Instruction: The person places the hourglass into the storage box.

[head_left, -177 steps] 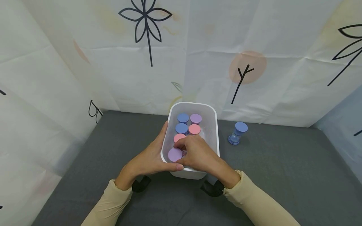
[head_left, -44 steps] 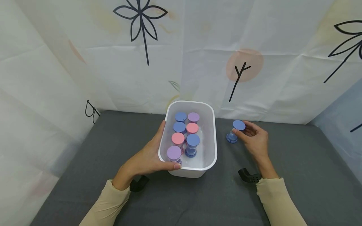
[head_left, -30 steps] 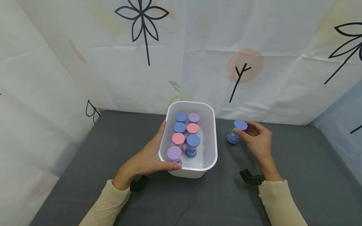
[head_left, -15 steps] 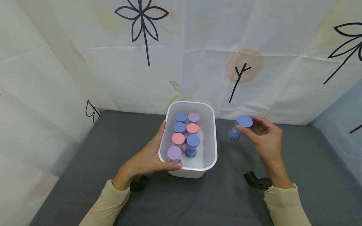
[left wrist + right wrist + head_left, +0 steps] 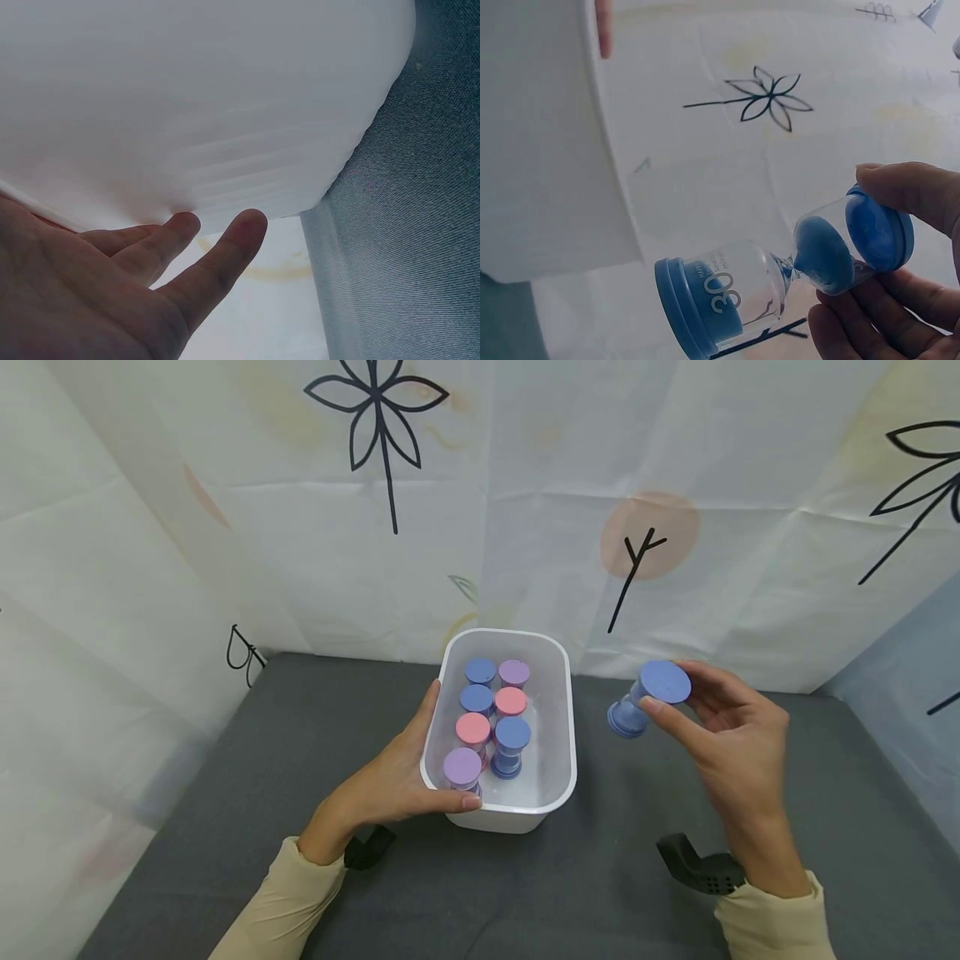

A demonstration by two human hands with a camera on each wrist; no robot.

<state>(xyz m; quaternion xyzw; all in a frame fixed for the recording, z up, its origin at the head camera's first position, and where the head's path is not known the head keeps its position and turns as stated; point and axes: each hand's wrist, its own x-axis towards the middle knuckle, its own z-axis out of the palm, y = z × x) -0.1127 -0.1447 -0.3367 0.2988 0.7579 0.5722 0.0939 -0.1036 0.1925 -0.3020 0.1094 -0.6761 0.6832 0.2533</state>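
My right hand (image 5: 738, 747) pinches a blue sand timer (image 5: 660, 683) by its upper cap, lifted and tilted to the right of the white bin (image 5: 495, 822). In the right wrist view this hourglass (image 5: 821, 251) shows a "30" mark and blue sand, with the thumb on one side of the cap and fingers beneath. My left hand (image 5: 393, 781) rests against the bin's near left corner, thumb along the front rim. In the left wrist view its fairly straight fingers (image 5: 225, 262) lie against the outer wall. Inside stand upright blue (image 5: 513, 735), pink (image 5: 472, 728) and purple (image 5: 462, 767) sand timers.
Grey cloth (image 5: 360, 710) covers the table under the bin. A pale printed curtain (image 5: 540, 543) hangs close behind the table's back edge and along its left. Bare bin floor (image 5: 543, 768) shows to the right of the timers.
Earlier my right hand was inside the bin, where a blue timer now stands. It then took hold of the outside blue timer, raised it and drew it rightward and nearer. The left hand stayed put.
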